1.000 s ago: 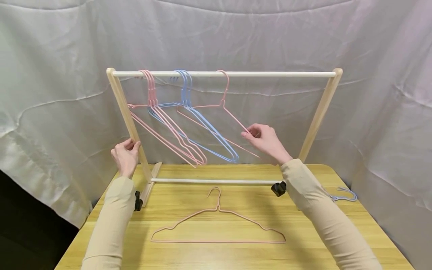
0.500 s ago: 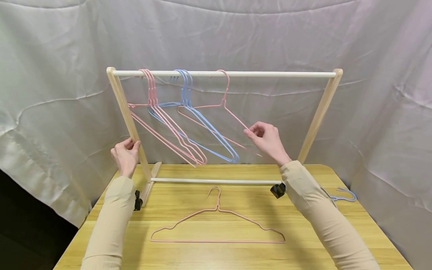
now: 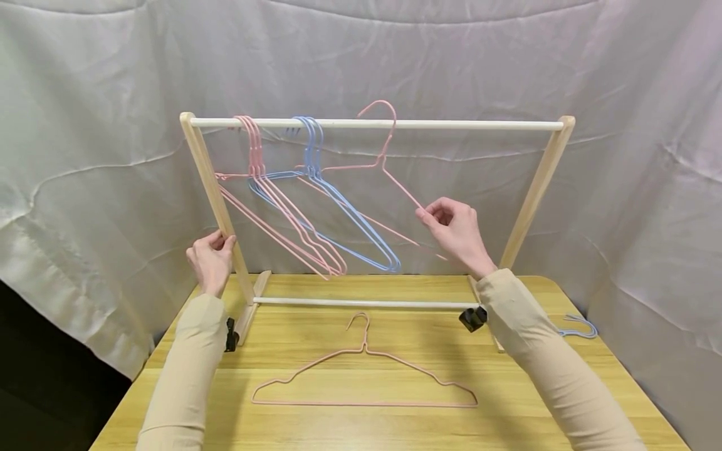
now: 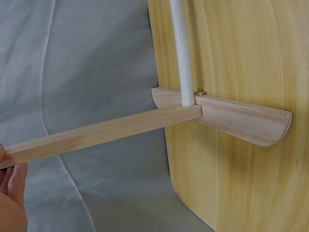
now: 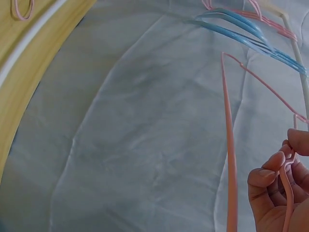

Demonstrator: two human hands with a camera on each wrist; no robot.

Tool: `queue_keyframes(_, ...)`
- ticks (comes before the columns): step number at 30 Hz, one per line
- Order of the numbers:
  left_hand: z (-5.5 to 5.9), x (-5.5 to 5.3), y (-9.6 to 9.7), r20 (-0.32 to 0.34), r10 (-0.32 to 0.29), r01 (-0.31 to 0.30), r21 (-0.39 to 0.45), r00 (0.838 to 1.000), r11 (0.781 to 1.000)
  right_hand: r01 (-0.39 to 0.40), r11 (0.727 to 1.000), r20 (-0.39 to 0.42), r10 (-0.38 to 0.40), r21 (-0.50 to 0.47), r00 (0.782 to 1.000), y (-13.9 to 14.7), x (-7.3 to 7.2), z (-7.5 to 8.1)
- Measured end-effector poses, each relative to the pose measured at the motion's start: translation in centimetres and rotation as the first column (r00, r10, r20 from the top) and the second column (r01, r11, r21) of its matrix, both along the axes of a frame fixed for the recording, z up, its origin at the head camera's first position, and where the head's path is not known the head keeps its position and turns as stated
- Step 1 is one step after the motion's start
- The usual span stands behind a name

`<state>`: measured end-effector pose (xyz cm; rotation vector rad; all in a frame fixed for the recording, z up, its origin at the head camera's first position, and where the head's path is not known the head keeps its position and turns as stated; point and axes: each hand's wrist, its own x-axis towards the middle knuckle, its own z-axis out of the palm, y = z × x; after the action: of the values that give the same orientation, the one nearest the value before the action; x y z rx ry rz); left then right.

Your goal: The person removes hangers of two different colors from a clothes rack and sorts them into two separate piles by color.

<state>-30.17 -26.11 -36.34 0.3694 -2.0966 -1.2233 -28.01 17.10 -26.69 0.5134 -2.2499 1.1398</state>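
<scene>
My right hand [image 3: 458, 233] pinches one shoulder of a pink clothes hanger [image 3: 402, 188]. That hanger's hook stands above the white rail [image 3: 468, 124], its tip just over the bar. In the right wrist view, fingers and thumb [image 5: 299, 141] close round the pink wire. My left hand [image 3: 211, 262] grips the left wooden post [image 3: 211, 181] of the clothes rack, with its fingertips also showing at the edge of the left wrist view. Several pink hangers [image 3: 282, 200] hang at the rail's left, and several blue hangers [image 3: 352, 216] hang to the right of them.
A pink hanger [image 3: 365, 352] lies flat on the wooden table [image 3: 338, 432] before the rack. Blue hanger hooks [image 3: 581, 327] show at the table's right, partly behind the right sleeve. A lower white bar [image 3: 361, 303] joins the rack's feet. Grey cloth [image 3: 451, 56] hangs behind.
My right hand has moved slightly up and right with the pink hanger, whose hook has risen off the rail. My left hand stays on the post.
</scene>
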Motion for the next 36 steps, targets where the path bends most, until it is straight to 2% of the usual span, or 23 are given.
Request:
queue_keyframes(12, 0.0, 0.0, 0.0, -0.015, 0.016, -0.016, -0.014, 1.000, 1.000, -0.001, 0.999, -0.055, -0.002, -0.054, 0.999, 0.9, 1.0, 1.0)
queue_keyframes(18, 0.0, -0.1, 0.0, -0.030, 0.014, -0.014, -0.016, 0.999, 1.000, -0.018, 0.997, -0.036, 0.015, -0.071, 0.999, 1.5, 1.8, 0.6)
queue_keyframes(27, 0.0, -0.1, 0.0, -0.022, 0.018, -0.018, -0.013, 1.000, 1.000, -0.018, 0.997, 0.010, 0.019, -0.073, 1.000, 2.8, 2.0, -2.1)
queue_keyframes(36, 0.1, 0.0, 0.1, -0.014, 0.017, -0.017, -0.011, 1.000, 1.000, 0.016, 0.998, 0.087, -0.011, -0.057, 0.996, 4.0, 2.3, -6.0)
